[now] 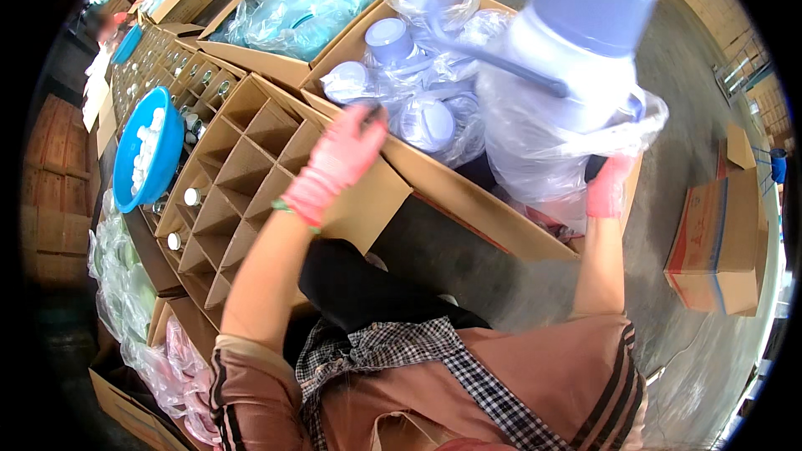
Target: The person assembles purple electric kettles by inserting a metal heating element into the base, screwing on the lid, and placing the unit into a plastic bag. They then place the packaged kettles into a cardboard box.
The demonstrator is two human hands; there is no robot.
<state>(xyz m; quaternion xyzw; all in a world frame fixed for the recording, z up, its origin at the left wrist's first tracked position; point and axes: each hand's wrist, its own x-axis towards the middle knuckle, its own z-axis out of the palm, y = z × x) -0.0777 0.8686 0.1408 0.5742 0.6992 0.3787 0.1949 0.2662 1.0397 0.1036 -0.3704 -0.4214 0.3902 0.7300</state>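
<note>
My right hand (611,187), in a pink glove with dark palm, grips the crumpled clear plastic bag around a large lavender thermos jug (555,75). The jug is raised above an open carton (468,192), tilted, its lid and curved handle sticking out of the bag. Inside that carton lie several more lavender jugs (426,123) in clear bags. My left hand (347,146), gloved the same way, hovers by the carton's left edge, over the flap of a divided box (251,146). Its fingers are loosely bent and apart, slightly blurred, with nothing seen in them.
A blue basin (150,150) of small white caps rests on the divided boxes at left. Another carton (305,12) holds turquoise bagged items. Green (121,259) and pink (185,367) bagged items sit at lower left. A closed carton (714,234) stands on the floor at right.
</note>
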